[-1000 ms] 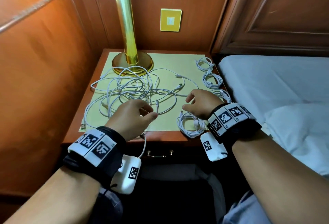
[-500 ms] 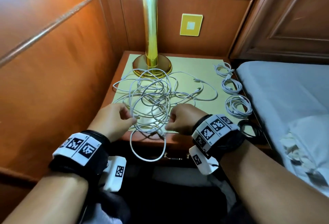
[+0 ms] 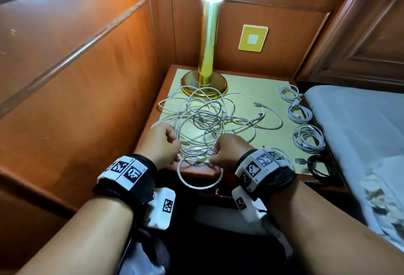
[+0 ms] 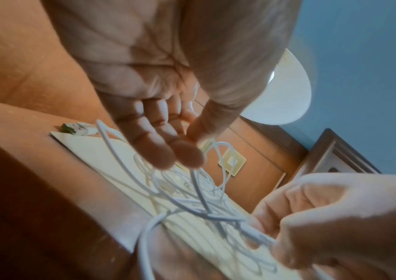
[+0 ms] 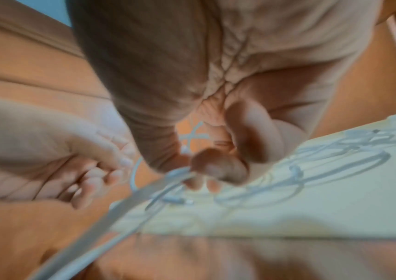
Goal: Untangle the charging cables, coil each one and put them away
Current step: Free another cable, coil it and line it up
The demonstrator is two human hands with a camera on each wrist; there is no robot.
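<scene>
Both hands have pulled back from the middle of the mat to the near edge of the nightstand (image 3: 196, 171), and a loop of white cable (image 3: 200, 181) now droops over that front edge between them. Left hand (image 3: 162, 145) sits at the left of the loop: in the left wrist view its thumb and forefinger pinch a strand of the white cable up near the fingertips, while the other fingers (image 4: 161, 149) lie fairly straight. Right hand (image 3: 227, 151) is curled over, thumb and fingers pinching a white strand at the mat's front edge; the right wrist view is badly blurred, but the strand runs right into that pinch. Behind the hands, the white cable tangle (image 3: 209, 119) sprawls over the yellow mat (image 3: 251, 137), its far loops lying against the base of the brass lamp (image 3: 204, 84). Along the mat's right side, three coiled white cables sit in a row, one at the back (image 3: 289, 93), one in the middle (image 3: 299, 113), one nearest (image 3: 308, 137), all clear of the tangle. Closer in, at the nightstand's near right corner, a coiled black cable (image 3: 321, 167) lies with its plug pointing left. Just beside that, the bed (image 3: 360, 121).
</scene>
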